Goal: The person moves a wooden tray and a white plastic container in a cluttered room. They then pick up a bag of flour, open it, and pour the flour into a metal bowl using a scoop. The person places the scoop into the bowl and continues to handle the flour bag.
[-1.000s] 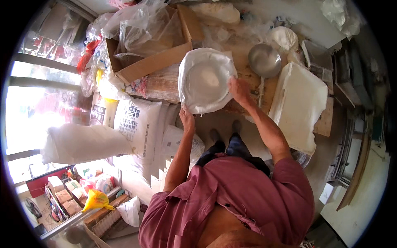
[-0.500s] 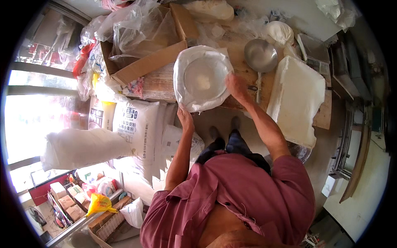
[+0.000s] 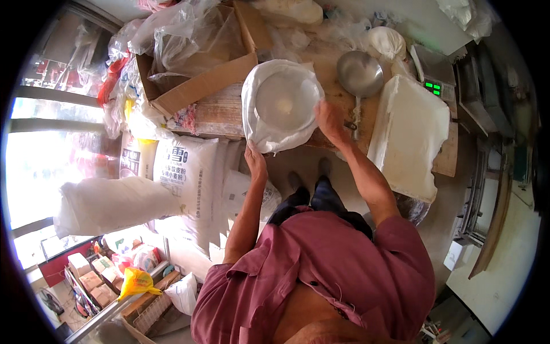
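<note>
A white sack (image 3: 250, 114) is held with its round mouth facing up, at the front edge of the wooden table. Inside it shows a pale grey round area with a small whitish patch of powder in the middle. The fingers of my left hand (image 3: 256, 162) close on the sack's near rim. On the right side of that rim my right hand (image 3: 331, 123) is closed, its fingertips partly hidden by the fabric. A metal ladle-like pan (image 3: 360, 74) lies to the right of the sack, its handle pointing toward me.
A cardboard box (image 3: 206, 86) with clear plastic stands left of the sack. At right are a white foam box lid or tray (image 3: 409, 137) and a scale with a green display (image 3: 433, 88). Full printed flour sacks (image 3: 189, 189) stand below the table on the left.
The sack's mouth has shifted slightly and its rim has changed shape a little. Both hands keep their grip. Green digits now show on the scale.
</note>
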